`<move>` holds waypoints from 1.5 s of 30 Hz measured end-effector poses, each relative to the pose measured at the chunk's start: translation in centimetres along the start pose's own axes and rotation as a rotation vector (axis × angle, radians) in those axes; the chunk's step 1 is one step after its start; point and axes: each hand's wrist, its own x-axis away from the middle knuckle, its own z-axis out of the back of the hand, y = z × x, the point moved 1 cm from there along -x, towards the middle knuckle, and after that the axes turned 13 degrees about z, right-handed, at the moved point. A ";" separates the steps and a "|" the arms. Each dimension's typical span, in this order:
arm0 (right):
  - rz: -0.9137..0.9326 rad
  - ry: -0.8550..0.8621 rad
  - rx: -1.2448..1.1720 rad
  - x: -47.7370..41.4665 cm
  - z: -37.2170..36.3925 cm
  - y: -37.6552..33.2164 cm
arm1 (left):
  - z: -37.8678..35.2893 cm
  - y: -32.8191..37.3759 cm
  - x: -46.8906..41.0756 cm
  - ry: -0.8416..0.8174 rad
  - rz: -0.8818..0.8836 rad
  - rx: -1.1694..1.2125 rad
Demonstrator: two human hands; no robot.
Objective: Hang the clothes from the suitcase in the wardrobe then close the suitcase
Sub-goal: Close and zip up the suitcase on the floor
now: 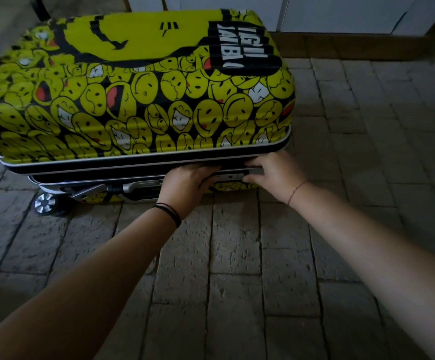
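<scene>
**A:** Where is everything?

**B:** The stone floor (237, 255) fills most of the view. The suitcase (138, 94) lies flat on it, so the lid can swing up or drop shut. The white panels behind it look like the foot of the wardrobe (341, 14).

**A:** Is it open or closed?

**B:** Nearly closed. The lid sits on the base with a dark gap along the front rim. No clothes show, so I cannot tell whether it is full or emptied.

**A:** And the hands?

**B:** Both are at that front seam, side by side. The left hand (187, 183) curls its fingers over the rim into the gap. The right hand (273, 171) pinches the same edge, thumb below. They hold just where what looks like the latch (230, 176) sits — I judge that is to press or release it.

**A:** Anything smaller?

**B:** The carrying handle (133, 188) and one wheel (45, 203) poke out under the rim, at the left.
</scene>
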 end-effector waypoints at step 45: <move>0.015 0.075 0.134 0.4 -1.2 -0.7 | -0.6 1.1 0.6 -0.186 0.135 -0.281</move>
